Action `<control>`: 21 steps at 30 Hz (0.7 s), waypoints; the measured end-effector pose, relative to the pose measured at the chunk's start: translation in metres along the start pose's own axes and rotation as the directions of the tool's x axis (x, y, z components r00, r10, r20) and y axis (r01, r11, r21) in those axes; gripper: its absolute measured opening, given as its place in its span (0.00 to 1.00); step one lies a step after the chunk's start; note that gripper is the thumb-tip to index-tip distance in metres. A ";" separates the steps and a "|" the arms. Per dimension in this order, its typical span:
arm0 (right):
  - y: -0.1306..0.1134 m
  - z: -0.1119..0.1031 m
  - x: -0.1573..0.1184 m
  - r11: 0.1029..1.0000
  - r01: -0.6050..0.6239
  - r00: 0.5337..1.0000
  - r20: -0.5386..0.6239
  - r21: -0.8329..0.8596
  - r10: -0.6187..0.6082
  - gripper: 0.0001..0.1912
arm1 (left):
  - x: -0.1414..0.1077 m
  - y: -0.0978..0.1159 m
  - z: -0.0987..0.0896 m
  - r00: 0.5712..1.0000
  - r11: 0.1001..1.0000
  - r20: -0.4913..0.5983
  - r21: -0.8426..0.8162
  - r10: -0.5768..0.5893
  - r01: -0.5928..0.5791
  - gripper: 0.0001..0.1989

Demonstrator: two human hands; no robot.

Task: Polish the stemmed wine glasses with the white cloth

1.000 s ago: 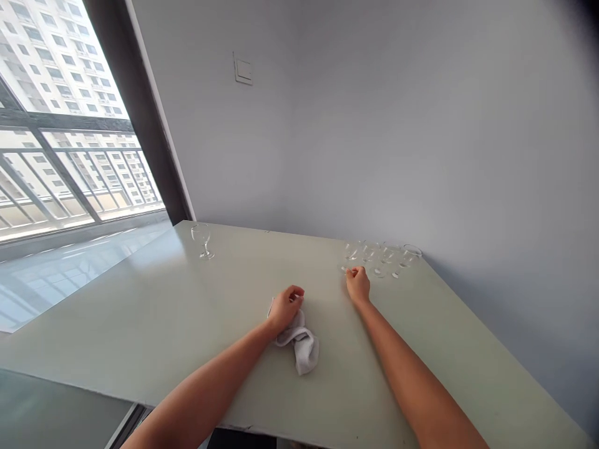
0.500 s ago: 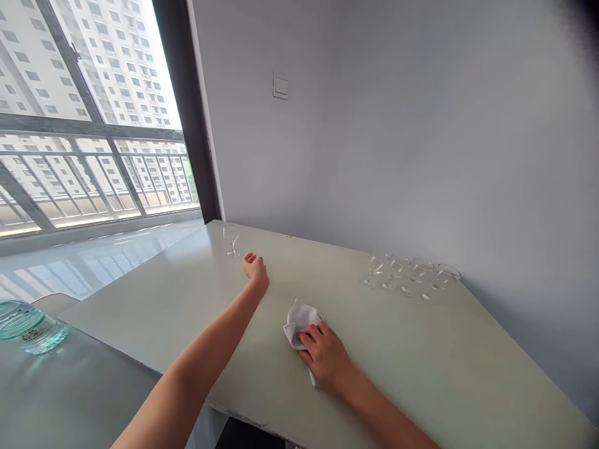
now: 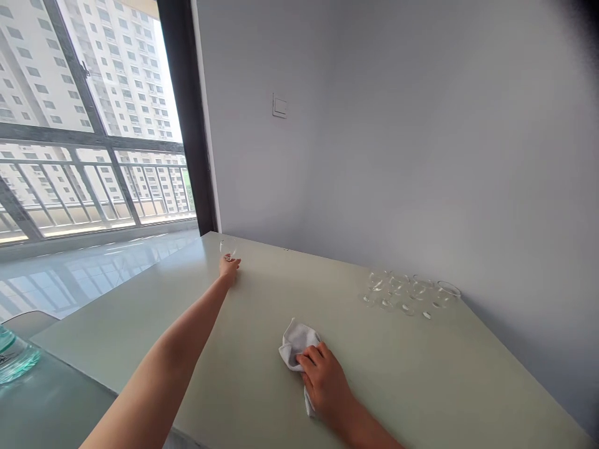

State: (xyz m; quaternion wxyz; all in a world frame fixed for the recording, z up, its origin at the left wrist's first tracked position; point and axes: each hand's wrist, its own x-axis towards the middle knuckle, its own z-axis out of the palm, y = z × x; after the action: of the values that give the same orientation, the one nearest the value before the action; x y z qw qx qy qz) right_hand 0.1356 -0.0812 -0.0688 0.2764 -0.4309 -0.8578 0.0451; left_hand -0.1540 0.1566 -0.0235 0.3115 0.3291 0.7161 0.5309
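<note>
Now the left hand is curling round the stemmed glass, the right hand pinching the cloth.

Apartment room, high-rises outside the window

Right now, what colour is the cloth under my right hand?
The cloth is plain white or pale grey, in the head view.

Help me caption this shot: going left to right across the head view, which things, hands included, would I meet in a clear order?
Turquoise bottle → left hand → light switch → right hand → group of stemmed glasses.
</note>
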 end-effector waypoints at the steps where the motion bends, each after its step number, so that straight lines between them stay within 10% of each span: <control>1: 0.000 0.000 0.000 1.000 -0.005 1.000 -0.008 0.022 0.005 0.15 | -0.003 -0.001 0.001 0.999 1.000 0.038 0.008 0.027 -0.027 0.21; 6: 0.005 -0.005 0.006 0.901 -0.214 0.962 -0.080 0.378 0.262 0.11 | -0.041 -0.004 0.017 0.959 0.980 0.245 0.100 0.142 -0.171 0.22; 10: 0.020 -0.026 0.011 0.325 -0.392 0.705 0.054 0.860 0.707 0.15 | -0.098 -0.001 0.028 0.876 0.904 0.387 0.195 0.287 -0.381 0.22; 14: 0.031 -0.057 0.010 -0.056 -0.158 0.483 0.127 0.986 0.867 0.14 | -0.161 0.004 0.033 0.688 0.576 0.540 0.396 0.484 -0.715 0.22; 17: 0.028 -0.069 0.007 0.046 -0.076 0.457 -0.006 0.996 0.890 0.13 | -0.198 0.005 0.038 0.574 0.408 0.616 0.405 0.540 -0.818 0.23; 21: 0.013 -0.065 0.006 0.386 -0.204 0.679 -0.154 0.899 0.718 0.16 | -0.224 0.002 0.045 0.445 0.276 0.681 0.348 0.582 -0.896 0.21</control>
State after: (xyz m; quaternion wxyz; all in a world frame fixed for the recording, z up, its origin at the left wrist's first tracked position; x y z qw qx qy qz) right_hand 0.1756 -0.0790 -0.0154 0.6409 -0.4727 -0.4518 0.4020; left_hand 0.0141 0.0025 -0.0114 0.0203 0.8248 0.5172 0.2275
